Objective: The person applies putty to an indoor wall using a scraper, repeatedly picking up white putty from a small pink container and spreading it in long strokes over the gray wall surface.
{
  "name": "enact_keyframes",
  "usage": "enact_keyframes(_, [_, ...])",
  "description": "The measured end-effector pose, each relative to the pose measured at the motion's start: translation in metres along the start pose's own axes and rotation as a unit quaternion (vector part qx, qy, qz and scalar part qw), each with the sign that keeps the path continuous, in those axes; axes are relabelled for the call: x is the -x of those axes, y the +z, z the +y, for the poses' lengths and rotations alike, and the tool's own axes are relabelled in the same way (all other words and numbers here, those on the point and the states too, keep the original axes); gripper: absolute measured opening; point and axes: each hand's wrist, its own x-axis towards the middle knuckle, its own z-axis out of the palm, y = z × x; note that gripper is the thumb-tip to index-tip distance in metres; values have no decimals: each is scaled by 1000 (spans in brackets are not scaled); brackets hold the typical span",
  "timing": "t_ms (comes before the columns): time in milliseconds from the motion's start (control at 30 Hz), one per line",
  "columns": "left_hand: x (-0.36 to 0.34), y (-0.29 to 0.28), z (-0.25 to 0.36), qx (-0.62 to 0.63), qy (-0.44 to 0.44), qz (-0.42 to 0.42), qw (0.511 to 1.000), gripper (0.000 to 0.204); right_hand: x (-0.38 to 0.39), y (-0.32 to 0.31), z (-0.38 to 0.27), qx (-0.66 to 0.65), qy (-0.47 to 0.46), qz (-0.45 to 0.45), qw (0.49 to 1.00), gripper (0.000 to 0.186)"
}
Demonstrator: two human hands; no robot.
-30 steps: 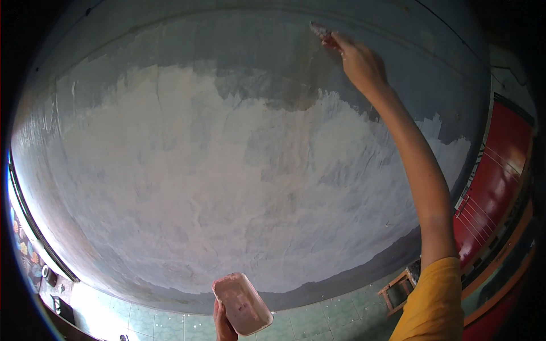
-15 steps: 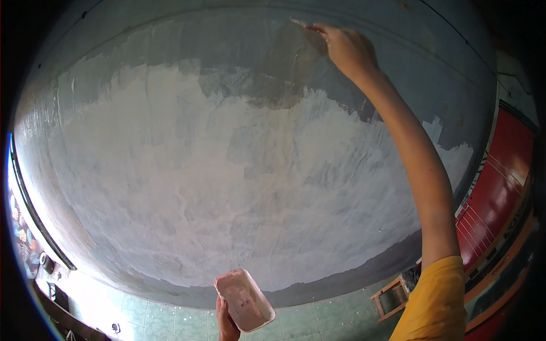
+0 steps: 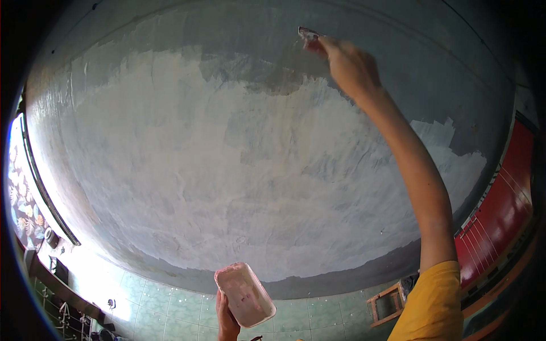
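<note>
High up against the grey wall [image 3: 187,148], my right hand [image 3: 352,65] is closed on a small putty knife [image 3: 307,34]. Its flat blade is smeared whitish and points to the left; I cannot tell whether it touches the wall. A broad, uneven pale coat covers the wall's middle, with darker bare grey above it and along the bottom. Low in front of me, my left hand [image 3: 227,319] grips a shallow rectangular plastic tub [image 3: 245,294] by its left side. The tub is tilted, and pinkish-white residue coats its inside and rim.
Green floor tiles [image 3: 182,307] run along the wall's foot. A small wooden stool or frame [image 3: 387,306] stands at the lower right, near a red panel [image 3: 495,210]. Bright light falls by a patterned curtain [image 3: 24,199] at the left.
The putty knife has turned so more of its blade shows, and my right hand sits slightly lower in view. The view has shifted a little; my left hand still holds the tub.
</note>
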Motion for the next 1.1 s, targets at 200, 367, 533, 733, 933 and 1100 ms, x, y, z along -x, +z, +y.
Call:
enact_keyframes(200, [19, -25, -19, 26, -4, 36, 999, 57, 127, 53, -99, -11, -149, 8, 989, 27])
enact_keyframes(367, [32, -14, -17, 18, -5, 39, 999, 57, 30, 1, -34, -54, -7, 21, 998, 32])
enact_keyframes(533, [18, -13, -26, -21, 20, 54, 998, 54, 2, 8, 3, 25, -35, 100, 994, 28])
enact_keyframes(733, [8, -2, 0, 10, 21, 16, 1000, 64, 150, 43, -87, 4, -107, 25, 994, 37])
enact_keyframes(933, [-7, -5, 9, -24, 46, 2, 999, 65, 7, -38, 5, -50, 31, 81, 995, 30])
enact_keyframes(1100, [-24, 1, 13, -36, 47, 24, 998, 54, 43, 24, -20, 41, -14, -15, 999, 30])
